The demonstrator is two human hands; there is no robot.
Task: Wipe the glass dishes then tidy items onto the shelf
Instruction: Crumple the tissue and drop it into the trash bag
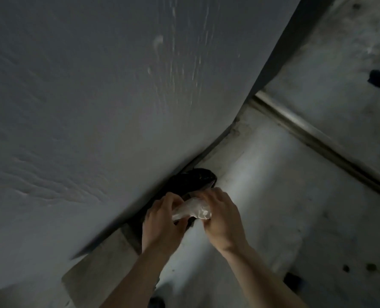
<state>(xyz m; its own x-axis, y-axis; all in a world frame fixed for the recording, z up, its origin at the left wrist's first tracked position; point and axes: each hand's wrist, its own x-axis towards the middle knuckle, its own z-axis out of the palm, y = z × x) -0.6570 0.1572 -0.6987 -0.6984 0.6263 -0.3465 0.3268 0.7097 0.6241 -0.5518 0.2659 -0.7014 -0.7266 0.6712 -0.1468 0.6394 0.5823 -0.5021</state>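
Both my hands are raised in a dim corner. My left hand (162,221) and my right hand (223,218) grip the two ends of a crumpled clear plastic bag (192,210) between them. Just behind the bag a black bag (193,178) is wedged in the gap under a large pale slab. No glass dishes or shelf show in this view.
A large grey-white slab (118,96) fills the upper left. A stained pale wall (284,207) runs on the right, crossed by a metal rail (306,127). A concrete ledge (109,258) sits below the gap. Dark marks spot the wall at far right.
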